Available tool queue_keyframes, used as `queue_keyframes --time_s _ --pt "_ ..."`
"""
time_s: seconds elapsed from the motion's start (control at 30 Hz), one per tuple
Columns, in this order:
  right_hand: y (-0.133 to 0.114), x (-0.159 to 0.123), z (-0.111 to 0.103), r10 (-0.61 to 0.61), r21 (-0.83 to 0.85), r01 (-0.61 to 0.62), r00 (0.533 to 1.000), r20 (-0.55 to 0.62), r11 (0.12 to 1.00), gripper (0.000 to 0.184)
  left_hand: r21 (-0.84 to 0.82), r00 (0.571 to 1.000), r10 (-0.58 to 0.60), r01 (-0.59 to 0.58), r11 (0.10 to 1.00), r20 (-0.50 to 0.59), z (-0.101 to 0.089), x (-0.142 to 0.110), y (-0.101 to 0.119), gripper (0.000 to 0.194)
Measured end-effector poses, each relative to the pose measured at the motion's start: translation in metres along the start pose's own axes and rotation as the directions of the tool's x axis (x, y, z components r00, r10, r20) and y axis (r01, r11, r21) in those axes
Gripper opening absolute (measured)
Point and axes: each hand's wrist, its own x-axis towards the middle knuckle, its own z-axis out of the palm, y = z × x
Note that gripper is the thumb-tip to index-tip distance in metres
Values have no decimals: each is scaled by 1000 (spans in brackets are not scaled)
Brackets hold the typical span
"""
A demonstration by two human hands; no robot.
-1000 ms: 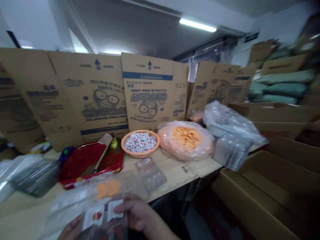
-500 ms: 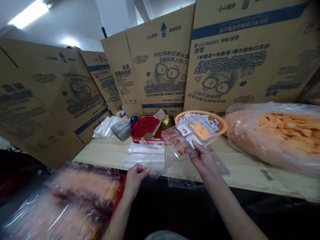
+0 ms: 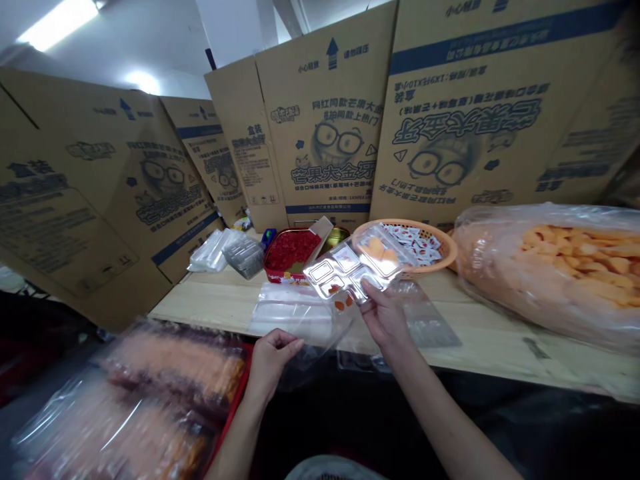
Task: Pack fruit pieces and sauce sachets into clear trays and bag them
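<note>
At the far left, a red tray (image 3: 234, 395) hangs below the table's front edge, holding sealed clear packs of orange strips (image 3: 150, 393). Flattened cardboard cartons (image 3: 320, 133) stand along the back of the wooden table (image 3: 210, 300). In front of them lie clear plastic bags (image 3: 210, 250) and a stack of clear trays (image 3: 244, 257), then a red tin (image 3: 290, 250) filled with something red, with a cardboard strip (image 3: 320, 231) leaning in it.

The left hand (image 3: 273, 360) is just inside the front edge, its fingers (image 3: 285, 340) together and pinching a clear plastic bag (image 3: 295, 320) that lies partly on the table. The right hand (image 3: 385, 320) grips a tilted clear compartment tray (image 3: 345, 273) between thumb and fingers, above the table. The tray holds orange pieces (image 3: 377, 250) and overlaps the rim of an orange basket (image 3: 450, 247) full of small white sachets (image 3: 413, 243). A big bag of orange pieces (image 3: 560, 280) bulges at the far right, near the table's edge
</note>
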Motion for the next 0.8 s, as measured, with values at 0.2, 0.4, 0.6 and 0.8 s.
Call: queue_keyframes --time_s 0.2,0.4,0.6,0.8 --pt "8 -6 1 66 -59 -60 992 111 996 35 -60 999 -31 29 998 -29 2 -3 4 29" --pt "6 -11 -3 199 -155 -174 967 161 972 32 -181 996 -75 65 981 -49 -4 -2 5 31" --pt "5 -12 -7 384 -253 -331 901 203 909 37 -244 977 -184 205 948 105 -4 -6 13 34" --pt "6 -20 -1 469 -371 -376 860 203 849 41 -328 940 -162 261 908 299 -5 -7 27 36"
